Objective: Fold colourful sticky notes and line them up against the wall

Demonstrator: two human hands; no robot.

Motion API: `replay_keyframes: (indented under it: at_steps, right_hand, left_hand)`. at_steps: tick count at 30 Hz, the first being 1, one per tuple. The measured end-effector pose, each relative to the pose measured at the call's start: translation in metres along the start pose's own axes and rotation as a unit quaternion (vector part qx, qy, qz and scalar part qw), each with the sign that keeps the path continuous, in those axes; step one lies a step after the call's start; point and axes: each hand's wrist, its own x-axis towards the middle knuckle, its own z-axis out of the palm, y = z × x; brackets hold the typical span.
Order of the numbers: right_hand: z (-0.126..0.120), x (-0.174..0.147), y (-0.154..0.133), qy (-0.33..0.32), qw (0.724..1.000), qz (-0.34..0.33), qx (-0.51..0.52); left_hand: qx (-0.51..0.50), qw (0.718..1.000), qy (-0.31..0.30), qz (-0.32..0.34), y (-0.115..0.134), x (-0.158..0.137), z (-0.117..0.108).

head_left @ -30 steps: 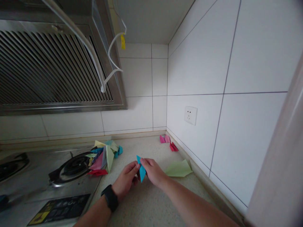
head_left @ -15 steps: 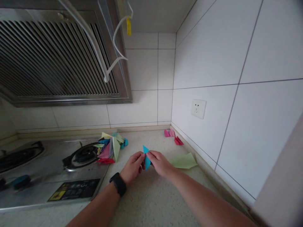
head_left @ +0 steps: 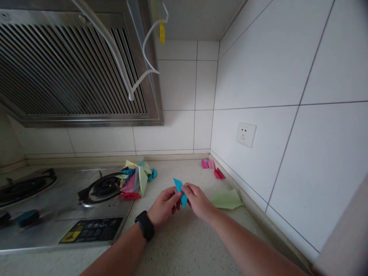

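A small piece of folded blue paper [head_left: 178,184], pointed at both ends, is held above the countertop between my two hands. My left hand [head_left: 164,204], with a black watch on its wrist, pinches the paper from the left side with thumb and fingers. From the right, my right hand [head_left: 197,200] grips the paper's other edge, thumb on top. Some fingertips are hidden behind the paper. Beside my right hand lies a sheet of pale green paper [head_left: 228,200] on the counter.
Several folded paper pieces [head_left: 134,182] in mixed colours lie heaped by the right burner of the gas stove [head_left: 69,209]. Pink folded papers [head_left: 207,163] and a red one [head_left: 219,173] rest near the wall corner. A range hood [head_left: 86,76] overhangs the stove; a wall socket [head_left: 246,134] is at right.
The view has turned slightly left, shifting the scene rightward. Both hands still grip the blue paper, which leans a little more; the left thumb now lies lower across it.
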Motion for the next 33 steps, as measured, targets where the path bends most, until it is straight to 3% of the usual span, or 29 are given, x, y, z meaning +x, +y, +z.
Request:
replay_keyframes:
  at_steps: [9, 18, 26, 33]
  right_hand:
    - [-0.008, -0.004, -0.001, -0.009, 0.999, -0.032, -0.04]
    - [-0.019, -0.008, -0.01, -0.073, 0.979, -0.085, -0.169]
    - [-0.017, -0.005, -0.011, -0.087, 0.988, -0.055, -0.11]
    - [-0.018, -0.007, -0.013, -0.11, 0.979, -0.072, -0.155]
  left_hand:
    - [0.026, 0.998, -0.049, -0.016, 0.002, -0.005, -0.001]
    - [0.039, 0.999, -0.023, -0.008, 0.0, -0.002, 0.0]
    - [0.032, 0.999, -0.017, -0.006, -0.001, -0.001, 0.0]
    - [0.054, 0.998, 0.037, -0.002, -0.003, -0.002, -0.003]
